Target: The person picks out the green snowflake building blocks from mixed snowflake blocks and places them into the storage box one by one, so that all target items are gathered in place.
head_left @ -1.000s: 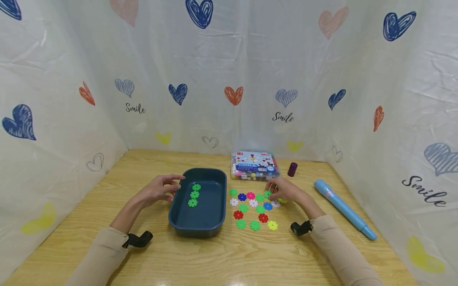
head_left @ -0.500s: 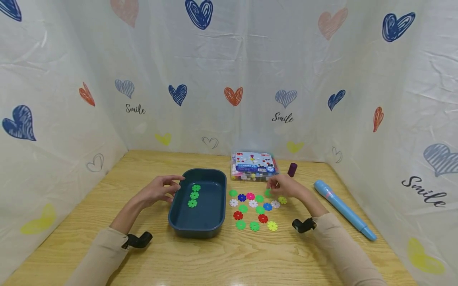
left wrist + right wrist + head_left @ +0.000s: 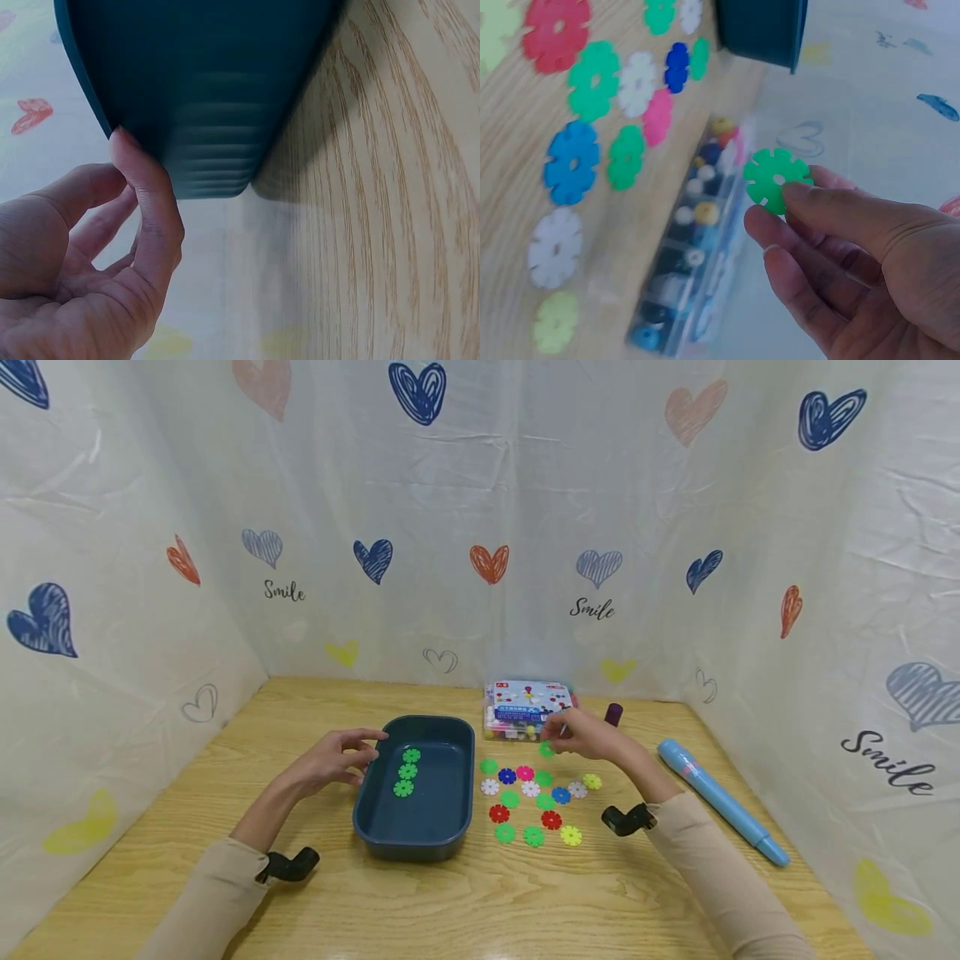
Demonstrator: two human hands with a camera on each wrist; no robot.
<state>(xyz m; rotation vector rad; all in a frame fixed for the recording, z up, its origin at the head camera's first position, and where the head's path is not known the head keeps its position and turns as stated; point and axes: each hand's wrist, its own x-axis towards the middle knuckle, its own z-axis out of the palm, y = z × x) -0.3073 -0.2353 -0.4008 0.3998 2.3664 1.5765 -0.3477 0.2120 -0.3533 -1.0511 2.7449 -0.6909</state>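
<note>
In the head view, the right hand (image 3: 581, 735) is raised over the table in front of the plastic box. It pinches a green flower-shaped disc (image 3: 775, 180) between thumb and fingers, plain in the right wrist view. The left hand (image 3: 335, 758) is at the left side of a dark blue-green basin (image 3: 375, 832). One fingertip touches the basin near its rim in the left wrist view, the fingers loosely bent. Inside the basin, three green discs (image 3: 407, 771) lie in a row. Several discs in red, white, blue, pink, yellow and green, including a red disc (image 3: 551, 819), lie right of it.
Behind the discs stands a clear plastic box (image 3: 525, 702) of coloured beads, partly hidden by the right hand. A dark purple cylinder (image 3: 614, 714) is close to its right. Farther right lies a long light-blue tube (image 3: 723, 800). A heart-print curtain (image 3: 450, 485) surrounds the table.
The right hand has lifted a green disc from the upper right of the group and moved it left and away from the person. The left hand stays at the basin.
</note>
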